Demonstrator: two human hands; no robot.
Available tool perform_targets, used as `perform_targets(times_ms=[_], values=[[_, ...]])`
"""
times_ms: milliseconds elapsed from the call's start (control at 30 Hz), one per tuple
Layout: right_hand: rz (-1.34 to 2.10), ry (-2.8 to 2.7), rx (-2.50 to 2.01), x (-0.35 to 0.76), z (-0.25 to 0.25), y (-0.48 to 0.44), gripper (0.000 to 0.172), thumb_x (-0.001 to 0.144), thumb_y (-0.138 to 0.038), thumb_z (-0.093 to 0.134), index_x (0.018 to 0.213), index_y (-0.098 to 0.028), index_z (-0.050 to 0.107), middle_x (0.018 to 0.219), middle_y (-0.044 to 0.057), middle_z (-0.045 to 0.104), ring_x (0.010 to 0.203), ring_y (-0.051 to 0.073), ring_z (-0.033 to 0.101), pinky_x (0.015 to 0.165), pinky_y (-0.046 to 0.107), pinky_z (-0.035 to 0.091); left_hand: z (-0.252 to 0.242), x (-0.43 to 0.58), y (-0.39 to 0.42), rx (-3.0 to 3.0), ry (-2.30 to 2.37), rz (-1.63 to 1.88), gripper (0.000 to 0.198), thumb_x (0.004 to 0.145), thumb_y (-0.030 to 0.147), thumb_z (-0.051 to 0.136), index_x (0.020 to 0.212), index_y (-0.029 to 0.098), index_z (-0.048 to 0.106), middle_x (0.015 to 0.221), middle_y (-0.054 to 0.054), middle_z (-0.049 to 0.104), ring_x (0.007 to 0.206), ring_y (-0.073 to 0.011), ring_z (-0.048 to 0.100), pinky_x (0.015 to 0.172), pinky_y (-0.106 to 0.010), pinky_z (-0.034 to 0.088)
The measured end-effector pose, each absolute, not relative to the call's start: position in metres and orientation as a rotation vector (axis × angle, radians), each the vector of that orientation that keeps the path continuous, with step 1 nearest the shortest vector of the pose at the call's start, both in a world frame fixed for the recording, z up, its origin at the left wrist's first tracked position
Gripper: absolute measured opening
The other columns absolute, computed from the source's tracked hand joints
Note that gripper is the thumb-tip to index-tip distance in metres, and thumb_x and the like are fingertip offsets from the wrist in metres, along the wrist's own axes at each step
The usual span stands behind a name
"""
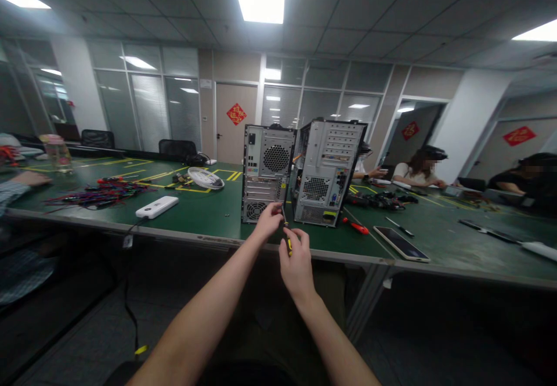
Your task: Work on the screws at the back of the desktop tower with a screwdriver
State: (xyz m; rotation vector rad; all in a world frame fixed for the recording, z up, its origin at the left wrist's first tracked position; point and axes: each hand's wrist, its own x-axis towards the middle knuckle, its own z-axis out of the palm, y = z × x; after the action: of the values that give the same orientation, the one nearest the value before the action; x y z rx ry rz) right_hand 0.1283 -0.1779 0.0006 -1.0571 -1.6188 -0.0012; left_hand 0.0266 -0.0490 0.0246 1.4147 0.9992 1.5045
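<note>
Screwdriver (289,246), yellow-and-black handle; head view. Location: over the front edge of the green table (204,212), shaft slanting up toward the lower rear corner of the narrower computer tower (266,172). Right hand (297,261): fingers closed around the handle. Left hand (268,222): fingertips near the shaft's upper end; whether they pinch it cannot be told. Tip contact: hidden. Adjacent: wider computer tower (326,168), upright; red-handled tool (357,226), lying beside it. Handling note, by judgement: shaft best kept straight, turning force from the right hand, left fingers steadying lightly, clear of the tip.
</note>
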Motion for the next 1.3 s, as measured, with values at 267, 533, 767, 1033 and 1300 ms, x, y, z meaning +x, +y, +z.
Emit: perform_targets(times_ms=[267, 533, 767, 1033, 1300], values=[[0.012, -1.614, -1.06, 0.1281, 0.0012, -0.1785, 0.035, 0.1, -0.025, 0.045, 0.128, -0.017, 0.064, 0.123, 0.015, 0.053, 0.111, 0.025, 0.062, 0.099, 0.042, 0.054, 0.0256, 0.026, -0.0513, 1.409, 0.994, 1.493, 0.049, 0.071, 0.004, 0.059, 0.118, 0.017, 0.066, 0.106, -0.008, 0.067, 0.102, -0.0199, 0.063, 0.096, -0.035, 0.051], [0.02, -1.616, -1.061, 0.1279, 0.0023, -0.1798, 0.035, 0.1, -0.026, 0.045, 0.128, -0.016, 0.064, 0.123, 0.015, 0.053, 0.11, 0.025, 0.062, 0.099, 0.044, 0.054, 0.0269, 0.0263, -0.0532, 1.397, 1.02, 1.507, 0.047, 0.07, 0.003, 0.06, 0.114, 0.018, 0.067, 0.106, -0.008, 0.067, 0.104, -0.0204, 0.063, 0.095, -0.034, 0.051], [0.02, -1.624, -1.065, 0.1277, 0.002, -0.1796, 0.034, 0.1, -0.025, 0.045, 0.128, -0.016, 0.063, 0.123, 0.015, 0.052, 0.109, 0.024, 0.062, 0.097, 0.042, 0.055, 0.0256, 0.0263, -0.051, 1.385, 1.029, 1.512, 0.046, 0.069, 0.003, 0.061, 0.113, 0.018, 0.067, 0.105, -0.008, 0.068, 0.102, -0.0198, 0.063, 0.095, -0.033, 0.051], [0.013, -1.624, -1.073, 0.1267, 0.0019, -0.1792, 0.035, 0.1, -0.024, 0.044, 0.127, -0.014, 0.063, 0.123, 0.016, 0.052, 0.109, 0.024, 0.062, 0.098, 0.042, 0.055, 0.0261, 0.0259, -0.0495, 1.408, 1.049, 1.495, 0.046, 0.07, 0.004, 0.061, 0.114, 0.017, 0.066, 0.108, -0.008, 0.067, 0.101, -0.0191, 0.063, 0.091, -0.032, 0.051], [0.003, -1.612, -1.059, 0.128, 0.0043, -0.1784, 0.033, 0.099, -0.024, 0.045, 0.126, -0.016, 0.062, 0.122, 0.015, 0.053, 0.112, 0.025, 0.061, 0.099, 0.043, 0.053, 0.0284, 0.0287, -0.0572, 1.333, 1.049, 1.528, 0.042, 0.072, 0.003, 0.062, 0.111, 0.017, 0.063, 0.099, -0.005, 0.068, 0.085, -0.014, 0.065, 0.077, -0.024, 0.051]])
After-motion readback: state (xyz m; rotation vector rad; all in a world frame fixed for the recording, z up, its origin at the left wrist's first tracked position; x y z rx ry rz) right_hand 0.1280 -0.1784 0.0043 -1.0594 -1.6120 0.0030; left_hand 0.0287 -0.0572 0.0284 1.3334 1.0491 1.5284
